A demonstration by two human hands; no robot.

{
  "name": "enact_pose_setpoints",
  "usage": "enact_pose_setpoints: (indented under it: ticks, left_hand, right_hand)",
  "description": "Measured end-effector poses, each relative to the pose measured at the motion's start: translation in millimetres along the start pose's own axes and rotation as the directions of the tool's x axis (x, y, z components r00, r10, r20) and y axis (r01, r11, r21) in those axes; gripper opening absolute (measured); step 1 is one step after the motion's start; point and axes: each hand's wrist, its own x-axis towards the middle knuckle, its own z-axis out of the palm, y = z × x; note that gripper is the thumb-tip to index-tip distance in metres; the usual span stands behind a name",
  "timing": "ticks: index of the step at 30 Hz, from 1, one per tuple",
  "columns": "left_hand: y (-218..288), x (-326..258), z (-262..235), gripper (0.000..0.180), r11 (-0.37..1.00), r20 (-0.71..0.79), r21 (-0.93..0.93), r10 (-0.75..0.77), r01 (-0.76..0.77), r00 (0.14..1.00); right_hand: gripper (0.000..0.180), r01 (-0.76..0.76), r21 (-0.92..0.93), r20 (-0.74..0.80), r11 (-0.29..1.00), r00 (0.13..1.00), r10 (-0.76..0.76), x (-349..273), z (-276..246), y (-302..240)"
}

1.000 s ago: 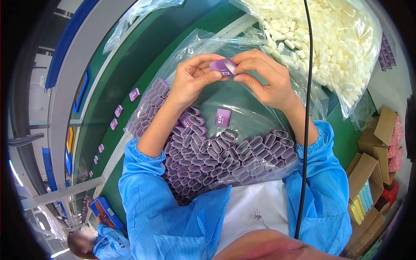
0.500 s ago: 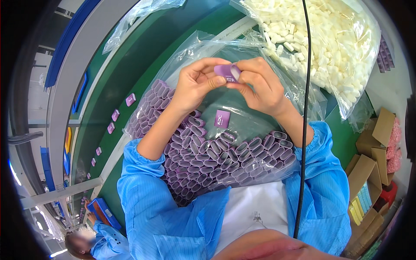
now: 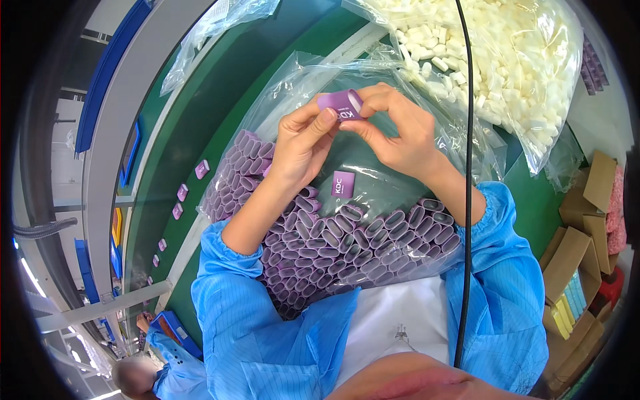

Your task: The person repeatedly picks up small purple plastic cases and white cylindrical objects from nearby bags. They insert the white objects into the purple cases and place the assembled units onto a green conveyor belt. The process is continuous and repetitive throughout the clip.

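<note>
Above the clear plastic bag, both hands grip one small purple oval casing [image 3: 339, 107] with pale lettering on its side. Something whitish shows at its open right end. My left hand [image 3: 301, 141] pinches its left end between thumb and fingers. At the right end, the thumb and bent fingers of my right hand [image 3: 401, 127] close on the rim. Below the hands, a single purple casing [image 3: 343, 185] lies flat on the bag. Nearer my body and to the left, many open-ended purple casings [image 3: 327, 250] stand packed together inside the plastic.
A clear bag of whitish blocks [image 3: 493, 67] stands far right. A black cable [image 3: 469, 160] hangs down past my right forearm. Several purple pieces [image 3: 178, 210] lie along the green conveyor at left. Cardboard boxes [image 3: 567, 267] sit at right. A co-worker's blue sleeve [image 3: 175, 360] shows lower left.
The held casing has turned, so its lettered side shows more. Both hands have shifted slightly left, and my left fingers have changed their hold. The whole view has moved a little.
</note>
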Motion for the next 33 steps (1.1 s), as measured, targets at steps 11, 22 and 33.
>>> enact_pose_setpoints:
  ticks: [11, 22, 33]
  left_hand:
    - [-3, 1, 3, 0.016, 1.0, 0.021, 0.021, 0.005, -0.006, 1.0]
    - [-4, 1, -1, 0.016, 0.958, 0.032, 0.272, 0.089, -0.094, 0.996]
    - [73, 21, -86, 0.035, 0.662, -0.31, 0.748, 0.3, 0.037, 0.902]
  right_hand:
    - [0.023, 0.021, -0.026, -0.001, 0.999, 1.0, -0.021, -1, -5, 0]
    - [0.023, -0.201, 0.109, -0.004, 0.974, 0.979, 0.202, -13, 4, 4]
    - [0.031, -0.362, -0.199, -0.017, 0.911, 0.93, 0.366, 0, -28, 33]
